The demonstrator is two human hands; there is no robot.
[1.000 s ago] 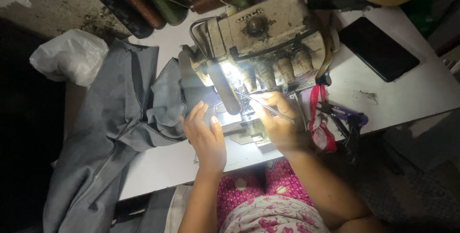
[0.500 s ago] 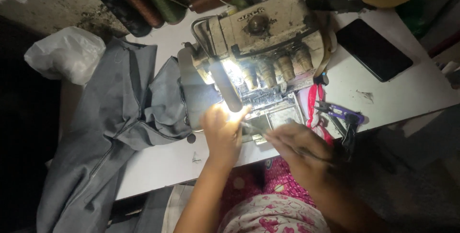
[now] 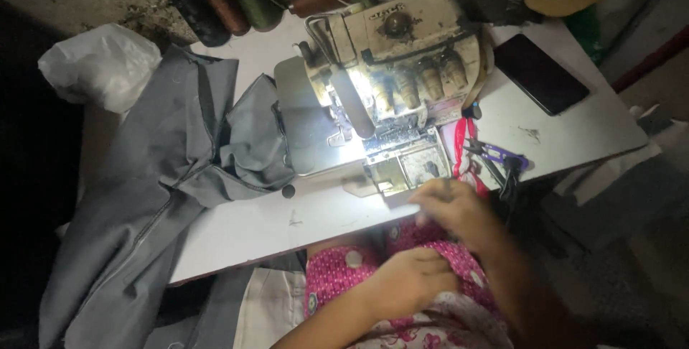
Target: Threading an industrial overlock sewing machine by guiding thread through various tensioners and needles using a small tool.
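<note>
Both hands have come back from the lit spot under the sewing machine and now sit low, close to the person's body. Far to the left of the fingers, grey cloth lies over the white table and hangs off its edge, with a white plastic bag beyond it. The left hand rests on the pink dotted clothing in the lap. Its fingers are curled in tight, and I cannot tell if they hold anything. Just above it, the right hand is at the table edge, right below the machine's open front. Its fingers are bunched close together and blurry, so I cannot tell what they pinch. Right of those fingers lie purple snips. Farther right, a black phone lies flat.
</note>
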